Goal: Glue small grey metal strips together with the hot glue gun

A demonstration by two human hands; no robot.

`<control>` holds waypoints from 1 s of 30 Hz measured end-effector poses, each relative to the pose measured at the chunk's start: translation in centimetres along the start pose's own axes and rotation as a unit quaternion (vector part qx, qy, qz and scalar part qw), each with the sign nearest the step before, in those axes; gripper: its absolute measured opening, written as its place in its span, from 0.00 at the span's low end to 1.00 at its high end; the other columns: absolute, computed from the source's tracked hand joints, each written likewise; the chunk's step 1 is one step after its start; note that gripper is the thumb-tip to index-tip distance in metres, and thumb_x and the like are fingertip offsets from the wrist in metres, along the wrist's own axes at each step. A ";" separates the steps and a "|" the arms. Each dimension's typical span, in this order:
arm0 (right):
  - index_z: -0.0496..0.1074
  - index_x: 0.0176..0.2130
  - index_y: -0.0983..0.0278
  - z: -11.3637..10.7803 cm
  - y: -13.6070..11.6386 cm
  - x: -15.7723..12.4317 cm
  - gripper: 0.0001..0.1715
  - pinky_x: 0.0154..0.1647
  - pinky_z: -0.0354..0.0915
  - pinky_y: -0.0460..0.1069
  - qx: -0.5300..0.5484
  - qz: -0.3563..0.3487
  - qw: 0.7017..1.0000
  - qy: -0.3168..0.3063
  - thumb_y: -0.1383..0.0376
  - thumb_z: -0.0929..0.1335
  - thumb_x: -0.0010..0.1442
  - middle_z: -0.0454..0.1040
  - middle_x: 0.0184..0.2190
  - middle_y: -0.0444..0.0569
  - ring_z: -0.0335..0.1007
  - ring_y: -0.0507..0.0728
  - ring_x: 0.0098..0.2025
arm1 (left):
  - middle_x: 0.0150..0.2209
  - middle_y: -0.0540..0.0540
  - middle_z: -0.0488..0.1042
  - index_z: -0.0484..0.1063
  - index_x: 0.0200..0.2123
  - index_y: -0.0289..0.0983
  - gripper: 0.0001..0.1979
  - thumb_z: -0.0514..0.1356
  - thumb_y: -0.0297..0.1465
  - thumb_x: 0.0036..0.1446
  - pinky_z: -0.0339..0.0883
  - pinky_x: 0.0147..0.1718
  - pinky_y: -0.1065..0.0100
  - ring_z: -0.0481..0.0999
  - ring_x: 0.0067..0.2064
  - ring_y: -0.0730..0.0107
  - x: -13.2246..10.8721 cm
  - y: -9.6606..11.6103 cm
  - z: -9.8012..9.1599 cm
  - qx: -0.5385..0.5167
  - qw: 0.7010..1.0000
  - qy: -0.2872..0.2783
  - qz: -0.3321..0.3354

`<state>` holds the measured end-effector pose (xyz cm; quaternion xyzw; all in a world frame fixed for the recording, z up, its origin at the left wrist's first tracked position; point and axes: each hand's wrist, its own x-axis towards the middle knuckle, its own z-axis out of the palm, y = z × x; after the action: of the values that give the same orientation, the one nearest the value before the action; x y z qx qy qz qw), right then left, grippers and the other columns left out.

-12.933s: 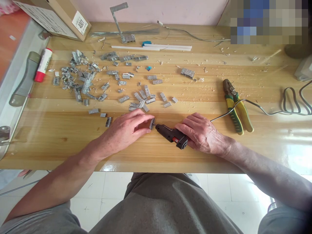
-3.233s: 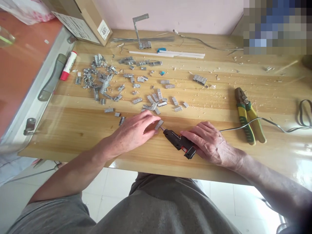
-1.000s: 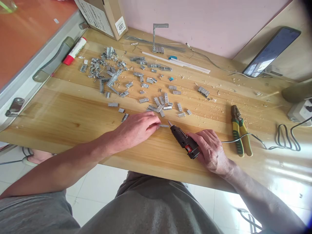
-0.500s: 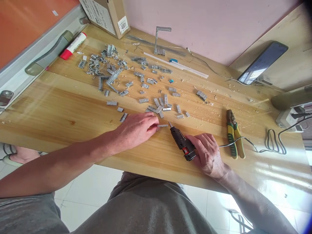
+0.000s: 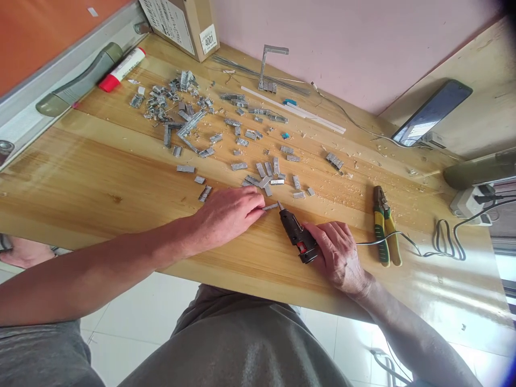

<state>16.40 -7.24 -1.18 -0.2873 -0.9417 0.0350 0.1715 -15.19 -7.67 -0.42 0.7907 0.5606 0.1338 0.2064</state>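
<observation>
My left hand [image 5: 234, 215] pinches a small flat grey strip [image 5: 271, 206] between thumb and fingers, just above the wooden table [image 5: 121, 209]. Wrapped in my right hand [image 5: 338, 255] is a black hot glue gun [image 5: 297, 231], its pale nozzle pointing up and left. The nozzle tip is at the strip's free end; whether they touch I cannot tell. Just beyond my left hand lies a loose cluster of small grey pieces [image 5: 264, 181]. The inner fingers of both hands are partly hidden.
Green-and-yellow pliers [image 5: 385, 226] lie right of the glue gun, under its cord. Grey scraps [image 5: 161, 102], a marker [image 5: 124, 67] and a cardboard box [image 5: 197, 29] are at the back left. An angled grey model [image 5: 266, 67] stands near the wall, a phone [image 5: 433, 113] to the right.
The glue gun's nozzle has come to the end of the strip, closing a small gap. The strip is slightly more tilted, and the whole view has shifted a little.
</observation>
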 end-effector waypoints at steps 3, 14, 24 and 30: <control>0.70 0.64 0.66 0.0 0.0 0.2 0.20 0.46 0.65 0.56 0.008 -0.007 1.000 -0.004 0.66 0.66 0.77 0.79 0.42 0.53 0.72 0.61 0.41 | 0.44 0.45 0.82 0.79 0.41 0.39 0.07 0.62 0.29 0.74 0.72 0.45 0.62 0.84 0.46 0.59 0.0 0.0 0.0 0.001 1.000 -0.006 0.000; 0.66 0.69 0.64 -0.3 -0.1 0.1 0.25 0.45 0.66 0.57 0.043 -0.015 0.999 -0.005 0.67 0.65 0.76 0.79 0.43 0.54 0.72 0.61 0.40 | 0.42 0.45 0.81 0.77 0.39 0.39 0.05 0.64 0.29 0.72 0.69 0.36 0.63 0.83 0.42 0.60 0.0 0.0 0.3 0.015 1.000 0.023 0.013; 0.68 0.66 0.65 -1.1 -0.2 0.1 0.22 0.46 0.67 0.57 0.017 -0.023 0.999 -0.017 0.67 0.65 0.76 0.79 0.43 0.54 0.72 0.61 0.41 | 0.42 0.45 0.81 0.78 0.39 0.38 0.07 0.63 0.30 0.74 0.65 0.34 0.63 0.81 0.39 0.62 -0.2 0.4 0.3 0.007 0.998 0.036 0.044; 0.69 0.65 0.64 -2.3 -1.3 0.2 0.21 0.44 0.66 0.56 0.001 -0.008 1.000 -0.016 0.68 0.66 0.75 0.79 0.40 0.50 0.72 0.59 0.38 | 0.42 0.44 0.82 0.78 0.40 0.37 0.06 0.63 0.28 0.73 0.64 0.33 0.62 0.81 0.37 0.61 -0.1 0.4 0.5 0.012 0.999 0.020 0.048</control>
<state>16.35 -8.28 1.22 -0.2791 -0.9465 0.0394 0.1570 -14.68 -7.92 -0.69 0.8163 0.5277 0.1527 0.1786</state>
